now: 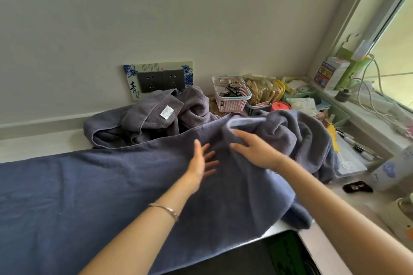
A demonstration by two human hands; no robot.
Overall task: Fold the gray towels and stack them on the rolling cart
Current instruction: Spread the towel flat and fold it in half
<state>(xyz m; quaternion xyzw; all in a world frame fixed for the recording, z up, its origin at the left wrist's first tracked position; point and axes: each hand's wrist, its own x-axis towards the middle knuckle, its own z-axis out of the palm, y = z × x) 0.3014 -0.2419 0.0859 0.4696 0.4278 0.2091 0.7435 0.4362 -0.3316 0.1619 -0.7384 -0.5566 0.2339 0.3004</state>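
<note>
Left fingers [209,156]: straight and fanned apart, released, holding nothing; they are over the flat cloth, and whether they touch it cannot be told.
Right fingers [241,136]: curled into the cloth, grasping a raised fold near the towel's pale hem; slightly blurred.
Left hand [199,164]: palm turned inward and down, thumb uppermost, just left of the right hand.
Right hand [260,153]: back of the hand up, wrist bent, lifting the bunched fold off the surface.
Arms: two, both bare, reaching forward from the lower edge and converging towards the middle; one thin bracelet [165,209] circles the left wrist.
Spread towel [89,187]: blue-gray, lying mostly flat across the white countertop [33,144] from the left edge to the middle, its right end rumpled and heaped under the right hand, one corner hanging over the near edge.
Crumpled towel [147,118]: gray, heaped behind the spread towel against the wall, with one white label [167,112] showing.
Towel count: two told apart; whether the heap holds more cannot be told.
Pink basket [232,101]: one, behind the rumpled end, with dark small items inside.
Socket plate [159,80]: one on the wall above the heap, blue-and-white patterned, carrying two dark outlets.
Hair clip [357,187]: one, black, on the countertop at the right.
</note>
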